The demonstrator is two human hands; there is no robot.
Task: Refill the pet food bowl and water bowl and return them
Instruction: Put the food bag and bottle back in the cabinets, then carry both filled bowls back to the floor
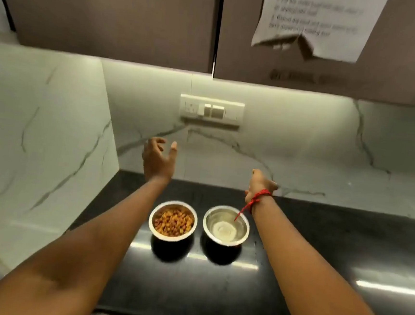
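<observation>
Two steel bowls stand side by side on the black counter [319,242]. The food bowl [173,221] on the left is full of orange-brown kibble. The water bowl [226,225] on the right holds clear water. My left hand [158,158] is raised beyond the food bowl, fingers relaxed and spread, holding nothing. My right hand [260,184] hovers beyond the water bowl with a red thread tied at the wrist; its fingers point away from me and are mostly hidden. Neither hand touches a bowl.
A white marble backsplash runs behind the counter, with a side wall [39,142] at the left. A switch plate [211,111] sits on the backsplash. Brown upper cabinets [113,16] hang overhead, one bearing a taped paper note [316,21].
</observation>
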